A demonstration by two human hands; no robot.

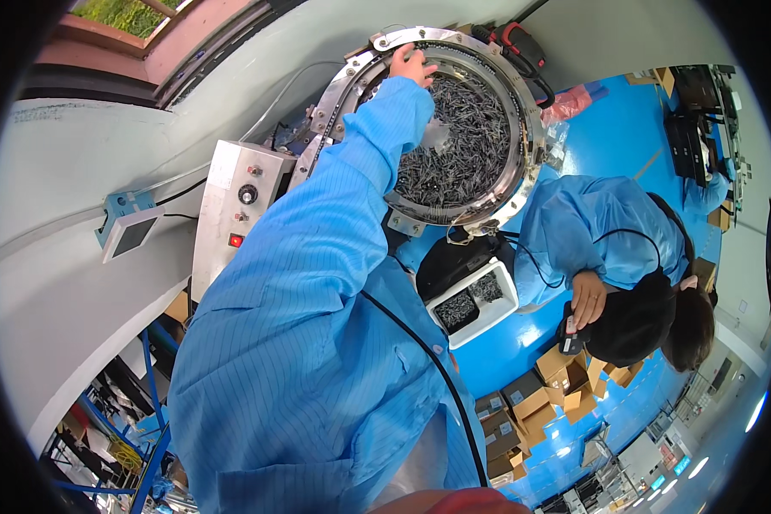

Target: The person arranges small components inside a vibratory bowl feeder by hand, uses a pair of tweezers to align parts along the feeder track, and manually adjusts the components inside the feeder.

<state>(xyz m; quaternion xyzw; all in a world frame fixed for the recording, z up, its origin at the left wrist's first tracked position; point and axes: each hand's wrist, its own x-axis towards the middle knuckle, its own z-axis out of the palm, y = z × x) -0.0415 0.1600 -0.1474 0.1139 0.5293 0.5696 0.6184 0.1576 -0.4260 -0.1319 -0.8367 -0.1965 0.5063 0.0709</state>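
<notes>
My left hand (411, 66) reaches up to the far left rim of a round metal vibratory bowl feeder (527, 141). Its fingers are bent but apart over the inner track, with nothing visible in them. Heaped in the bowl are many small dark elongated parts (475, 128). A translucent whitish piece (437, 135) lies on the heap near my blue sleeve. My right hand is out of view.
A metal control box (247, 193) with a knob and red switch stands left of the bowl. A white bin (512, 295) of dark parts sits below it. At right, a co-worker in blue (591, 227) holds a small black device. Cardboard boxes (535, 403) lie beyond.
</notes>
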